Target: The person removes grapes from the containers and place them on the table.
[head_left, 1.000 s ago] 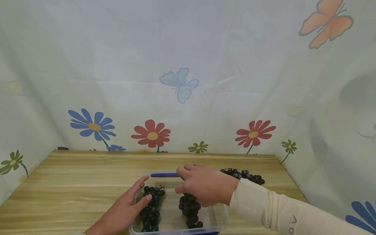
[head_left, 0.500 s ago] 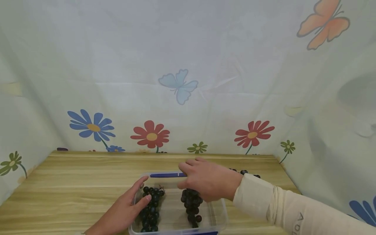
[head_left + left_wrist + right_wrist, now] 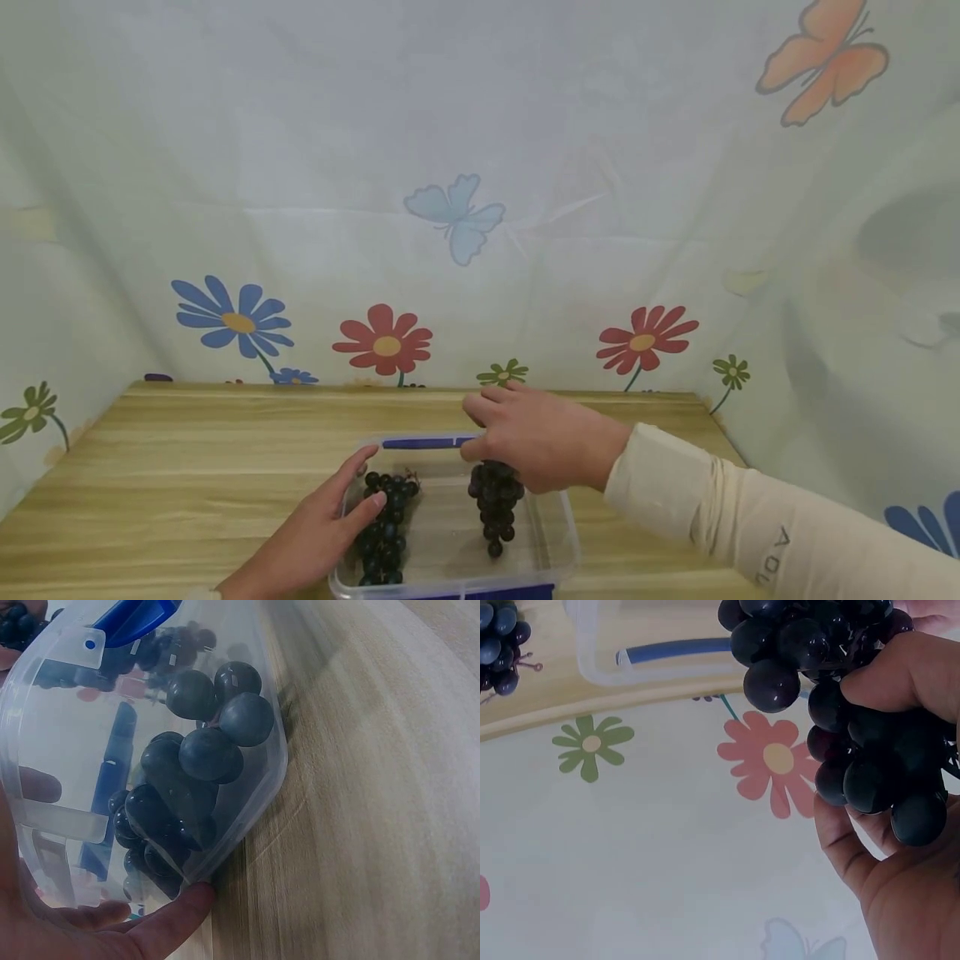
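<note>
A clear plastic container [image 3: 442, 550] with blue clips stands on the wooden table. My left hand [image 3: 318, 525] grips its left wall, thumb over the rim and fingers outside. Inside, along that wall, lies a bunch of dark grapes [image 3: 386, 529], also seen through the side in the left wrist view [image 3: 210, 754]. My right hand [image 3: 536, 437] holds another bunch of dark grapes [image 3: 495, 504], which hangs over the container's right half. In the right wrist view, thumb and fingers wrap round this bunch [image 3: 877, 750].
A third bunch of grapes [image 3: 499, 649] lies on the table beyond the container, hidden in the head view by my right arm. Behind the table [image 3: 225, 467] rises a cloth backdrop [image 3: 300, 167] printed with flowers and butterflies.
My right hand has risen and moved slightly away with its grapes, which now hang higher. The third bunch has gone out of sight behind my arm. My left hand stays put.
</note>
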Demonstrator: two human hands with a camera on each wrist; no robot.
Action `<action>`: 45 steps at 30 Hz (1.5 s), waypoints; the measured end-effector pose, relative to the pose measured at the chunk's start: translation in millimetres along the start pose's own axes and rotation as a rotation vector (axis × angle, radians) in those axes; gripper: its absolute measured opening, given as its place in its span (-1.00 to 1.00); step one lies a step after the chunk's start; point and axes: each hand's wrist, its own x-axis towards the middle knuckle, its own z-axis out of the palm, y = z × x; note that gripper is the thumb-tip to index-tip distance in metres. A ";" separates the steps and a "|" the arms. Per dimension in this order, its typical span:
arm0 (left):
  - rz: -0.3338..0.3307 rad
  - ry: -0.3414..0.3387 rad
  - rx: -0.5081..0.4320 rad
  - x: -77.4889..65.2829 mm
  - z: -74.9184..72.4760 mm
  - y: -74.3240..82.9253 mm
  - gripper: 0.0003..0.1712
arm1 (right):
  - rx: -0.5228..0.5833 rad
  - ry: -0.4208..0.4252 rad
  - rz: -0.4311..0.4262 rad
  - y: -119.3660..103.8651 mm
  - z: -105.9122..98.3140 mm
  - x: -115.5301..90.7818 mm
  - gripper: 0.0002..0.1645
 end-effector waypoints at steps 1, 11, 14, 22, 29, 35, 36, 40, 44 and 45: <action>0.004 0.002 0.002 -0.1 -0.4 0.1 -0.13 | 0.000 0.005 0.003 1.0 -1.3 -0.3 -0.50; 0.017 0.003 -0.004 0.3 -2.4 0.4 -0.14 | 0.002 0.059 0.016 10.3 -9.3 -6.5 -0.48; 0.019 0.002 -0.012 1.3 -1.7 1.3 -0.14 | 0.011 0.068 0.023 12.0 -10.2 -9.4 -0.52; 0.029 0.007 -0.023 1.9 0.5 2.0 -0.14 | 0.019 0.089 0.040 16.5 -14.1 -16.3 -0.62; 0.029 0.015 -0.009 -0.4 0.3 1.8 -0.14 | 0.037 0.119 0.061 20.8 -16.9 -22.4 -0.67; 0.028 0.015 -0.003 -1.7 -0.2 2.1 -0.14 | 0.058 0.132 0.097 23.9 -17.8 -28.5 -0.68; 0.029 0.016 -0.002 -2.1 -0.1 1.9 -0.15 | 0.060 0.137 0.100 24.4 -17.9 -29.5 -0.68; 0.027 0.021 0.006 -3.7 0.5 0.6 -0.15 | 0.051 0.145 0.114 26.6 -20.5 -33.9 -0.65; 0.021 0.026 0.014 -4.2 1.3 0.6 -0.14 | 0.035 0.159 0.118 29.7 -23.1 -38.4 -0.61; 0.021 0.027 0.015 -4.4 1.4 0.7 -0.14 | 0.032 0.164 0.118 30.7 -23.8 -39.5 -0.61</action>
